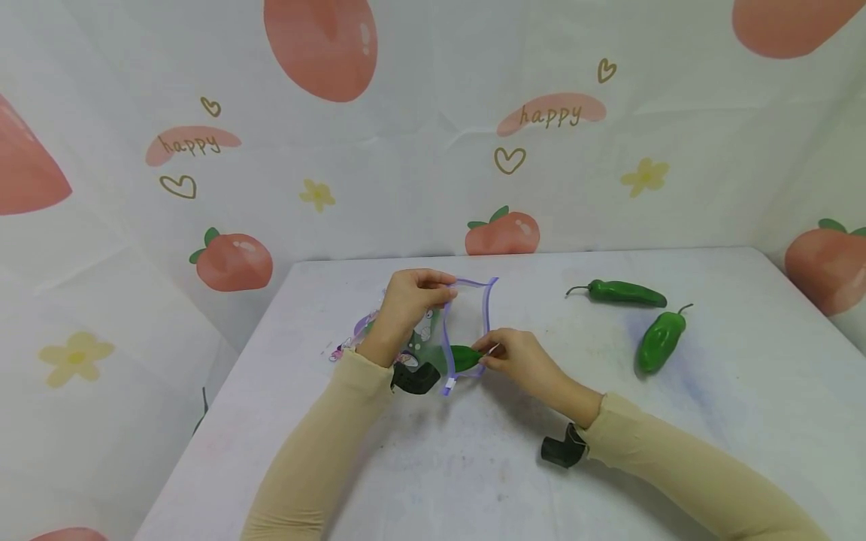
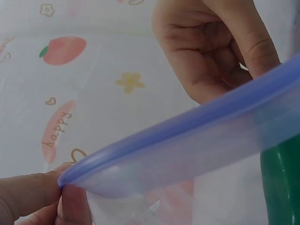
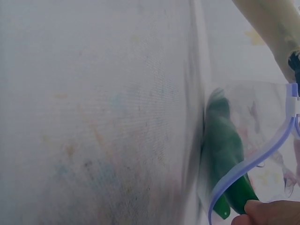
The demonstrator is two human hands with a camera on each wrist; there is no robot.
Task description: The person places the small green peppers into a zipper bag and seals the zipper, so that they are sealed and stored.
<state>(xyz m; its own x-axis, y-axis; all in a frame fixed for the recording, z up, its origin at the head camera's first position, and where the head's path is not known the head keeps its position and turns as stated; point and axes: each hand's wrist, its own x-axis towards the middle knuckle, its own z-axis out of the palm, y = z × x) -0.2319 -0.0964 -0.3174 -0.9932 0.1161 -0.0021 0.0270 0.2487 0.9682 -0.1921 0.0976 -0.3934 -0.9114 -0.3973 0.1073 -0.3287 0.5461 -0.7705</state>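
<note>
While the left hand pinches the far rim of a clear zip bag above the tabletop, the right hand grips a green pepper at the bag's mouth. Two more peppers lie well apart to the right.

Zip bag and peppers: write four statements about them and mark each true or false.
1. The left hand pinches the rim of the zip bag. True.
2. The bag's zip edge is red. False: it is purple-blue.
3. Two green peppers lie loose on the table, to the right of the bag. True.
4. The right hand rests flat on the table, holding nothing. False: it pinches a green pepper at the bag's mouth.
</note>
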